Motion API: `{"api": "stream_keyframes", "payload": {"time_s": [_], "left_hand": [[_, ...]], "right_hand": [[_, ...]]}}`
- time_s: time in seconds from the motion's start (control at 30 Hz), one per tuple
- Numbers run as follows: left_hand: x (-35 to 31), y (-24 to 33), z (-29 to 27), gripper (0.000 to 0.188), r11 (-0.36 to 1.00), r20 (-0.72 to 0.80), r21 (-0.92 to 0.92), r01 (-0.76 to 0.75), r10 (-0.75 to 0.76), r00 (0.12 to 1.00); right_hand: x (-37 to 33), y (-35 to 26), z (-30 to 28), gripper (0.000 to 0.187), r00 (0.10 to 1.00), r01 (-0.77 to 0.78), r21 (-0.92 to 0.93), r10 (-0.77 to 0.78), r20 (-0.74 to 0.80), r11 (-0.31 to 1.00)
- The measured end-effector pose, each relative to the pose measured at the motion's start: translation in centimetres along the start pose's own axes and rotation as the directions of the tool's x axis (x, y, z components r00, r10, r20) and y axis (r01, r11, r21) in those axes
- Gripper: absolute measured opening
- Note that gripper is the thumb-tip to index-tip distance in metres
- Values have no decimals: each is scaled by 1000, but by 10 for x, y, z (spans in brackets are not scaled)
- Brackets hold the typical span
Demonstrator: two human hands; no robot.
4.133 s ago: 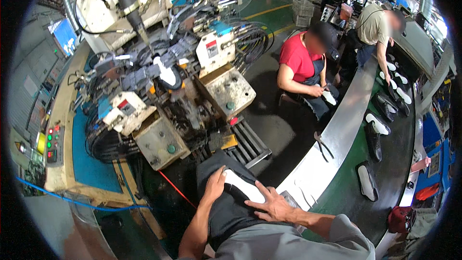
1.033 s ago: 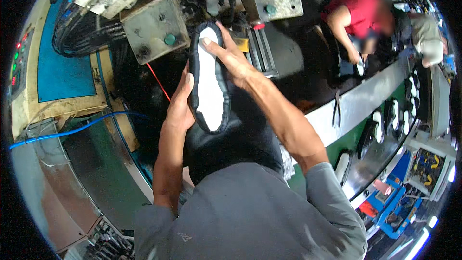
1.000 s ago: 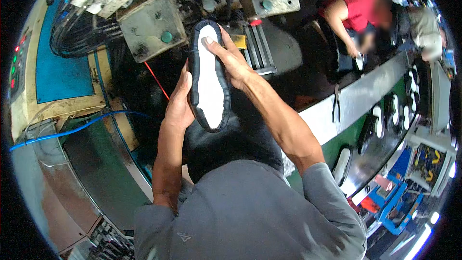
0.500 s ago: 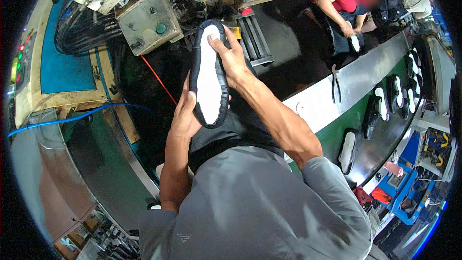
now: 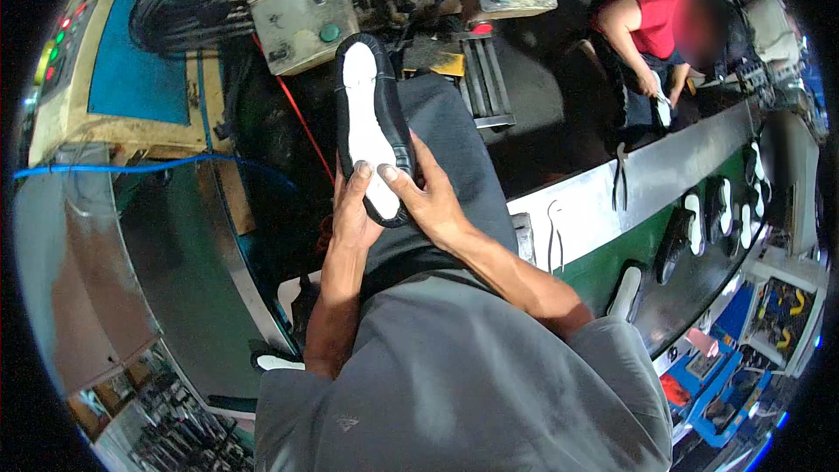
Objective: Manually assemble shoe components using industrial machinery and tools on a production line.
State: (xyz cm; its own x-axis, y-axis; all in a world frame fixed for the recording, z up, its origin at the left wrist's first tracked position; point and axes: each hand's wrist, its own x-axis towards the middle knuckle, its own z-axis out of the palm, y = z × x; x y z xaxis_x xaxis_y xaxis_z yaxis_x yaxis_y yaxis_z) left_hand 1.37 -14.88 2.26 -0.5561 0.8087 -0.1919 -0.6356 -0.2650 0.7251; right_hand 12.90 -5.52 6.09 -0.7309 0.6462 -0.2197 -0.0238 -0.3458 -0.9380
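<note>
A black shoe upper (image 5: 360, 114) with a white underside is held sole side up in front of me, its long axis pointing away. My left hand (image 5: 353, 214) grips its near end from the left, thumb pressed on the white underside. From the right, my right hand (image 5: 434, 208) wraps the same end, its thumb beside the left one. Most fingers of both hands are hidden behind the shoe. Past the shoe's far end stands a machine with a grimy metal box (image 5: 301, 22) bearing a green button.
On the right, pincers (image 5: 620, 179) and a second pair (image 5: 554, 232) lie on a metal ledge (image 5: 682, 150). Several black-and-white shoes (image 5: 673, 240) rest on the green conveyor. A co-worker in red (image 5: 651, 17) handles another shoe. A blue hose (image 5: 131, 164) crosses the left; another shoe (image 5: 278, 362) lies lower left.
My right hand has moved from the shoe's far end down to its near end, next to my left thumb. The shoe now leans slightly left at the top. My view has shifted a little.
</note>
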Motion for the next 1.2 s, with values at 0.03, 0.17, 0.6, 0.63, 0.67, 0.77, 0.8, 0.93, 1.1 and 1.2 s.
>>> {"api": "stream_keyframes", "payload": {"time_s": [0.03, 0.17, 0.6, 0.63, 0.67, 0.77, 0.8, 0.93, 1.1, 1.2], "left_hand": [[-6, 1, -4, 63, 999, -5, -31, 15, -16, 1000], [-18, 8, -22, 58, 970, -106, -242, -9, -17, 994], [-63, 181, -292, 91, 766, -673, 643, 13, 558, 485], [-86, 230, -355, 88, 390, -401, 912, 127, 782, 478], [-89, 279, -393, 78, 195, -320, 943, 270, 754, 574], [-29, 259, -396, 50, 743, -666, 624, 241, 345, 662], [-18, 244, -391, 48, 774, -607, 611, 167, 322, 726], [33, 168, -364, 53, 376, -143, 921, 99, 90, 986], [82, 17, -159, 54, 688, -307, 624, 369, -219, 926], [77, 6, -123, 52, 695, -270, 632, 344, -219, 938]], "right_hand": [[-2, 1, 1, 93, 998, 37, -82, -34, 43, 996], [7, 8, 23, 99, 989, 32, -128, -13, 149, 991], [-16, 39, -62, 41, 946, -319, -156, 325, 11, 935], [-18, 31, -60, 40, 945, -321, -80, 325, 42, 944], [-16, 42, -71, 40, 967, -226, -167, 242, 82, 960], [-24, 49, -108, 41, 999, -40, -319, 32, -31, 947], [-27, 48, -118, 43, 990, -97, -329, 59, -125, 939], [-77, 71, -231, 37, 839, -79, -543, -239, -490, 836], [-302, 109, -387, 60, 378, -674, -631, -554, -742, 384], [-425, 117, -435, 79, 214, -909, -333, -405, -889, 252]]}}
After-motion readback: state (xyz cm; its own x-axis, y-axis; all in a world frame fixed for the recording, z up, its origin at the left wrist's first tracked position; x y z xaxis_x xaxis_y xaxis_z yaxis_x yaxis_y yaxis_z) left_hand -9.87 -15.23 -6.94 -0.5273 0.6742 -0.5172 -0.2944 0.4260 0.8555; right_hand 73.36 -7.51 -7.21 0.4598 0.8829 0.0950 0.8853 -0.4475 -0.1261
